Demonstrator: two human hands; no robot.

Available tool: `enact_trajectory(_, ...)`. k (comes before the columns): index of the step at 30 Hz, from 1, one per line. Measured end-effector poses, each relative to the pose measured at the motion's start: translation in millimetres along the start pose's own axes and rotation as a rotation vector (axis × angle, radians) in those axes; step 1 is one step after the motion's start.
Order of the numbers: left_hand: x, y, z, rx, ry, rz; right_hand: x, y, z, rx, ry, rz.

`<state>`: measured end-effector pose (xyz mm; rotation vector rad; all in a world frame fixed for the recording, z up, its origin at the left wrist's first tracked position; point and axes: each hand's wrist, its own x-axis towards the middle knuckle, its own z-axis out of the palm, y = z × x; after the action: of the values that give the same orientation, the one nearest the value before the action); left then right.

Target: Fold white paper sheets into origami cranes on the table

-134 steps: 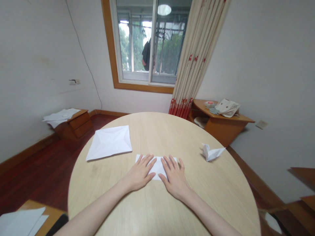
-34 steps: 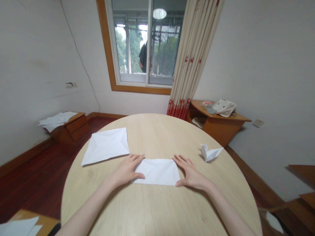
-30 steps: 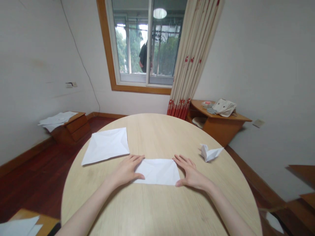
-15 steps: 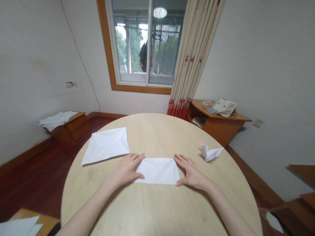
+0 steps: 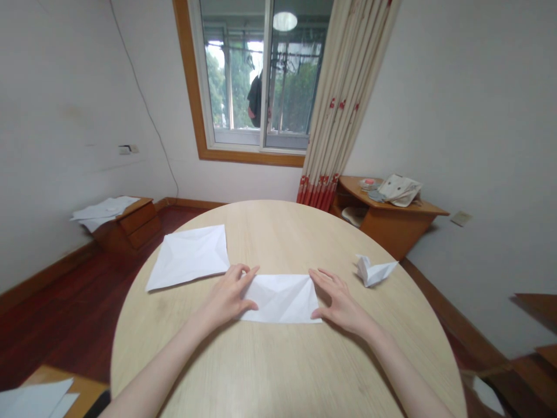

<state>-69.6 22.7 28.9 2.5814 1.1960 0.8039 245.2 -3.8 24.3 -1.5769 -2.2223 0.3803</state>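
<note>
A white sheet of paper (image 5: 281, 302), folded into a rectangle with faint diagonal creases, lies before me on the round wooden table (image 5: 278, 371). My left hand (image 5: 232, 295) grips its left end, thumb near the lower edge and fingers at the upper corner. At the right end, my right hand (image 5: 337, 299) holds it the same way, with index finger and thumb on the two corners. The paper bulges slightly between them. Beyond my right hand stands a folded paper bird (image 5: 373, 271). Left of the sheet rests a stack of white paper (image 5: 191, 255).
A low wooden cabinet (image 5: 130, 223) with papers on top is at the left wall. By the curtain (image 5: 343, 104), a corner desk (image 5: 400, 223) carries a cloth bag (image 5: 400, 190). More white sheets (image 5: 37, 400) lie at the lower left.
The folded sheet and both hands have shifted slightly away from me. My fingers have curled a little more, and the paper's creases stand out more.
</note>
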Motion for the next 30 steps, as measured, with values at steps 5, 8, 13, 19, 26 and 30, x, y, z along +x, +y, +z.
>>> enact_trajectory(5, 0.7, -1.9, 1.2, -0.043, 0.066, 0.037, -0.9, -3.9, -4.6, 0.01, 0.132, -0.059)
enact_trajectory(8, 0.4, -2.8, 0.7, -0.079, 0.1, 0.074, -2.1, -6.5, -7.9, 0.002, 0.215, -0.089)
enact_trajectory(13, -0.6, 1.6, -3.9, -0.146, 0.164, 0.122, -4.8, -13.7, -12.8, 0.048, 0.354, -0.139)
enact_trajectory(19, -1.8, 11.9, -12.8, -0.202, 0.259, 0.199, -8.2, -22.7, -17.3, 0.082, 0.476, -0.204)
enact_trajectory(26, -4.0, 25.7, -21.4, -0.32, 0.241, 0.157, -10.1, -27.0, -21.1, 0.095, 0.565, -0.319)
enact_trajectory(30, -6.5, 29.7, -24.9, -0.422, 0.139, 0.04, -10.6, -32.1, -23.2, 0.174, 0.601, -0.442)
